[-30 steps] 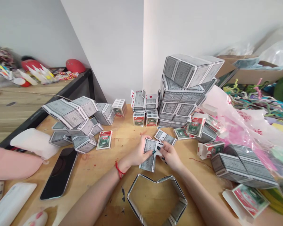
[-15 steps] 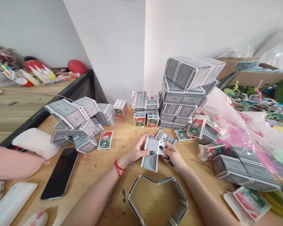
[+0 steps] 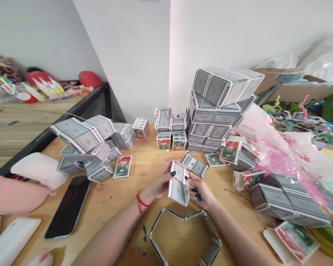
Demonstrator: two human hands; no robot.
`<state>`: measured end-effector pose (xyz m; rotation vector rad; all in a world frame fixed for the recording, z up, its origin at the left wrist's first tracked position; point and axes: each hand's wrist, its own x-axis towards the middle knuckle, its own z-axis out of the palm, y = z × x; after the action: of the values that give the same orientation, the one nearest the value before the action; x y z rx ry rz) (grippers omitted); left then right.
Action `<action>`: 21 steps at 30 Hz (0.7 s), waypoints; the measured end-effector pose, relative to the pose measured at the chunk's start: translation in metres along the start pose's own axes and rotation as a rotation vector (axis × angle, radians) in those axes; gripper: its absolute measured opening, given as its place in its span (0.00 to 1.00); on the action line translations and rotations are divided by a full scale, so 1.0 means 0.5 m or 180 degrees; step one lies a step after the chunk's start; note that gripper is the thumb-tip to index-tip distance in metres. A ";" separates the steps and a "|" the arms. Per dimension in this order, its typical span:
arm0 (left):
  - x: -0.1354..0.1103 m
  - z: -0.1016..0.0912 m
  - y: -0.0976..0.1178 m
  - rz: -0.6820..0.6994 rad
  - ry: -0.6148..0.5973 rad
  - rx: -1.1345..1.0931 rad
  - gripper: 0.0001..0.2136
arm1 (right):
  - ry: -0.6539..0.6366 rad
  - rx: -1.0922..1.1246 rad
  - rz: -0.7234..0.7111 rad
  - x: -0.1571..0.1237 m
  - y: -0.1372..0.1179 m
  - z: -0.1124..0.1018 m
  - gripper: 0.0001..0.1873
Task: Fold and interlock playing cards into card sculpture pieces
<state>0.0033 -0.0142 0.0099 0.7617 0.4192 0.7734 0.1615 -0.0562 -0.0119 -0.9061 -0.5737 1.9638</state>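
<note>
Between my two hands, over the middle of the table, is a folded piece of joined playing cards (image 3: 179,184) with grey patterned backs. My left hand (image 3: 162,181) grips its left side, thumb on top. The fingers of my right hand (image 3: 199,190) pinch its right edge, where a bit of white card face shows. Just beyond them another joined pair of cards (image 3: 195,166) lies flat. Nearer to me, between my forearms, a heart-shaped ring of cards (image 3: 154,225) stands on edge.
Card-built blocks are stacked high (image 3: 211,131) at the back right and lower (image 3: 91,142) at the left. Red-green card boxes (image 3: 123,166) lie about. A black phone (image 3: 68,207) rests at left; pink plastic bags (image 3: 280,147) and pipe cleaners (image 3: 296,114) crowd the right.
The card piece between my hands has tilted and turned, so its face is seen narrower. My left thumb has moved up along it, and my right fingers have shifted lower.
</note>
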 end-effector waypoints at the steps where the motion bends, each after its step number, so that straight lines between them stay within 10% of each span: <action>1: 0.000 0.000 -0.003 -0.0016 0.0009 0.0004 0.24 | 0.0022 -0.0007 -0.0026 0.000 0.001 0.000 0.16; 21: -0.007 -0.008 0.003 -0.0057 -0.0144 0.0434 0.26 | 0.0058 -0.0358 -0.0265 -0.009 -0.013 0.004 0.13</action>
<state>-0.0018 -0.0144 0.0087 0.9000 0.4408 0.7146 0.1649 -0.0568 -0.0045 -0.9533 -0.7061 1.8620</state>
